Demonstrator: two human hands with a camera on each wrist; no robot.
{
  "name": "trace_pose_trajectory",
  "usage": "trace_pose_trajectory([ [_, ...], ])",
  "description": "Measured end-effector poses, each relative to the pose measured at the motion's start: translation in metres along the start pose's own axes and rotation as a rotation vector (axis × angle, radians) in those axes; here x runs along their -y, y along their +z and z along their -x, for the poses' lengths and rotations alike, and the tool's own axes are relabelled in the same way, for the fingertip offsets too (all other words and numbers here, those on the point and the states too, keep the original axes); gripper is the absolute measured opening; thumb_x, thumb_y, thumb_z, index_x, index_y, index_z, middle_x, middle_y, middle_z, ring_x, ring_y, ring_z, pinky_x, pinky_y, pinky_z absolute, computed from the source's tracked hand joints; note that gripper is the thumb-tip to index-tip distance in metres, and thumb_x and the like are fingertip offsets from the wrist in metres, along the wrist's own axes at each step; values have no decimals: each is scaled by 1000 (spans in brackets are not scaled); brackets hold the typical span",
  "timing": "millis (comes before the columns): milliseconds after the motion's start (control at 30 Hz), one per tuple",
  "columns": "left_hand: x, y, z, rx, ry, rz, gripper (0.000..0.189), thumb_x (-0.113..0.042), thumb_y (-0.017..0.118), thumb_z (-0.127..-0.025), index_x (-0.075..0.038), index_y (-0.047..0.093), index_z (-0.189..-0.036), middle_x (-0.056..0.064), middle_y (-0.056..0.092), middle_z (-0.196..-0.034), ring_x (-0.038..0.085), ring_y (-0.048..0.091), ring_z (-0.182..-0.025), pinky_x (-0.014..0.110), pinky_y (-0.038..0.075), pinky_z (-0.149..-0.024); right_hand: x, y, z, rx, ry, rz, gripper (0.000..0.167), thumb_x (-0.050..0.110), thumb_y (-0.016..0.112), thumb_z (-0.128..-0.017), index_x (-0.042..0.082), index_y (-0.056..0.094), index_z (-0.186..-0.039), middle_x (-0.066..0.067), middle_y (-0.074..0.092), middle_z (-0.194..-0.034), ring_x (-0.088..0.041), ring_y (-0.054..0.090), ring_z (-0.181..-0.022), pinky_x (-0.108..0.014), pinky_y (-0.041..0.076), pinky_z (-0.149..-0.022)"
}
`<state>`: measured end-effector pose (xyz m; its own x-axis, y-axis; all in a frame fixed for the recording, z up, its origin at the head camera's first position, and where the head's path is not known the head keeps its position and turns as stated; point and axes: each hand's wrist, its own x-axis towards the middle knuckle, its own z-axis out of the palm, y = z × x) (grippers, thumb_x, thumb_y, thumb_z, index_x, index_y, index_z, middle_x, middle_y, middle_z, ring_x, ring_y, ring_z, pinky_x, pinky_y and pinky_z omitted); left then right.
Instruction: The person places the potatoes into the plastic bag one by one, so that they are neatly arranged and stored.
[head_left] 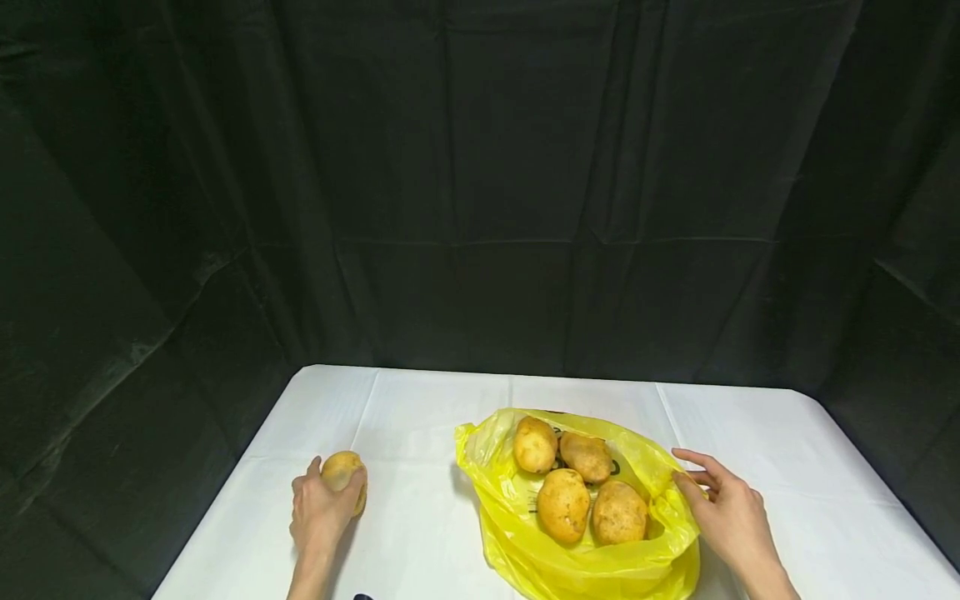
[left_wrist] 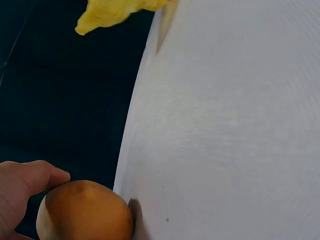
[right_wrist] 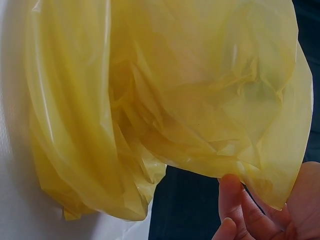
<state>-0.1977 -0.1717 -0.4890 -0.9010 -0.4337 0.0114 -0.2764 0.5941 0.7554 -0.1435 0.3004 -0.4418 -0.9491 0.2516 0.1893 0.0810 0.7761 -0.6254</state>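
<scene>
On the left of the table my left hand [head_left: 318, 504] grips a yellow-brown potato [head_left: 344, 468], thumb on one side and fingers round the other. The left wrist view shows that potato [left_wrist: 92, 210] close up, partly cut off by the frame. A yellow plastic bag [head_left: 592, 571] lies spread open right of the middle, with several potatoes [head_left: 563, 505] inside. At the bag's right rim, my right hand [head_left: 731, 510] pinches the thin plastic between thumb and fingers. Folds of the bag [right_wrist: 175, 100] fill most of the right wrist view, above the fingers.
A white cloth covers the table [head_left: 420, 417], its far corners rounded. Black curtains [head_left: 480, 208] hang behind it and along both sides. A small dark object [head_left: 363, 597] pokes in at the bottom edge of the head view; its kind is not shown.
</scene>
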Motion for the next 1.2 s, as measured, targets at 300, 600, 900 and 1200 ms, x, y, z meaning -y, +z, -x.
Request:
trace_pose_trajectory([
  [300, 1, -2, 1, 37, 12, -16, 80, -48, 70, -84, 1, 41, -140, 36, 50, -118, 53, 52, -107, 64, 45, -78, 0, -1, 3, -11, -9, 5, 32, 15, 62, -96, 6, 62, -127, -19, 71, -100, -18, 61, -74, -26, 44, -59],
  [600, 3, -5, 1, 112, 69, -16, 71, -46, 65, -90, -12, 38, -147, 30, 52, -131, 52, 47, -119, 68, 40, -86, 1, 0, 2, -9, 7, 6, 33, 15, 61, -97, 6, 61, -128, -20, 71, -101, -17, 53, -68, -26, 40, -57],
  [900, 0, -9, -1, 137, 87, 52, 69, -43, 65, -92, -8, 40, -146, 28, 50, -136, 48, 48, -120, 63, 40, -90, 2, -1, 2, -27, -2, 16, 32, 14, 62, -95, 7, 62, -126, -19, 71, -99, -18, 58, -72, -27, 41, -59],
  [1200, -12, -3, 2, 266, 92, 269, 76, -40, 73, -88, -1, 39, -145, 32, 52, -121, 41, 61, -101, 38, 57, -70, 4, -2, 3, -8, 6, 7, 33, 13, 62, -96, 6, 61, -128, -20, 71, -101, -19, 59, -74, -27, 43, -59],
])
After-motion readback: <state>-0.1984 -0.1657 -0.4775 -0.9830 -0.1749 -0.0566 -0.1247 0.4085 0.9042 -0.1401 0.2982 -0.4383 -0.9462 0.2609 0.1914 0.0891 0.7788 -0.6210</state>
